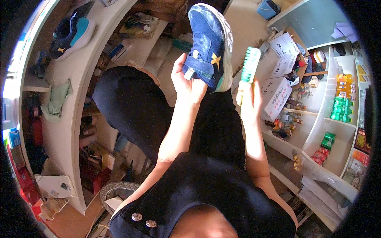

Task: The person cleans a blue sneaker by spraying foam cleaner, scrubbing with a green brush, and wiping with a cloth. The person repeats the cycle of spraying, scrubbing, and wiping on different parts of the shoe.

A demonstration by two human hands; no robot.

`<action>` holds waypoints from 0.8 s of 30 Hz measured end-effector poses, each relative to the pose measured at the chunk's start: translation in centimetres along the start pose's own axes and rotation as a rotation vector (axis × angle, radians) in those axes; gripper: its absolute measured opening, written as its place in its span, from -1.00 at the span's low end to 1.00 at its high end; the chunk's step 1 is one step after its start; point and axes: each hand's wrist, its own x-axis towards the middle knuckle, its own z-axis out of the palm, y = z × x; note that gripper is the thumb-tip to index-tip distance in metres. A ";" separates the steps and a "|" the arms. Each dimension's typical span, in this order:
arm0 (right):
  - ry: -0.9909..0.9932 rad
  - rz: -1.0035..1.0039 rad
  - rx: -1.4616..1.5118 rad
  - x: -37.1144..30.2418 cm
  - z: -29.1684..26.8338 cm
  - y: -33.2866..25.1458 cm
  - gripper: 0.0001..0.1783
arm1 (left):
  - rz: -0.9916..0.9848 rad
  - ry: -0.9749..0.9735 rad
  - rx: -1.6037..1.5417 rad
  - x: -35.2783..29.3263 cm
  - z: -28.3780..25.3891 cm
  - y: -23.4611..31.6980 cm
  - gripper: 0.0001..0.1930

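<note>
A blue sneaker (206,47) with laces, a strap and a small yellow emblem is held up in front of me, toe pointing away. Whitish smears, perhaps foam, show on its toe. My left hand (188,81) grips it at the heel end, thumb along its left side, the other fingers hidden beneath. To its right, my right hand (249,97) is closed round the handle of a scrub brush (251,65) with green and white bristles. The bristles are upright and apart from the shoe. A second sneaker (73,37), dark blue with a teal lining, lies on the counter at the left.
A white counter (63,146) curves along my left, with a pale green cloth (57,101) over it. White cartons (278,95) and shelves of bottles (343,107) and cans stand at the right. A blue bucket (268,8) is at the far right.
</note>
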 end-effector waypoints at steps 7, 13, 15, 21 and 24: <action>-0.085 0.152 0.219 0.4 0.4 -1.8 -0.57 | 0.050 0.007 0.033 -0.3 1.2 -0.3 -0.65; -0.065 0.118 0.215 0.1 -0.7 -1.2 -0.62 | 0.086 -0.142 0.031 -0.1 0.6 -0.7 -0.73; -0.021 0.060 0.140 -0.2 -0.7 -0.8 -0.53 | 0.104 -0.165 -0.021 0.1 0.3 0.0 -0.73; 0.008 -0.242 -0.399 -0.3 -0.2 -0.7 -0.43 | 0.086 -0.250 -0.055 0.2 -0.7 1.5 -0.69; -0.022 -0.398 -0.536 -0.5 -0.3 -0.6 -0.37 | 0.144 -0.155 -0.059 0.1 -0.5 1.5 -0.69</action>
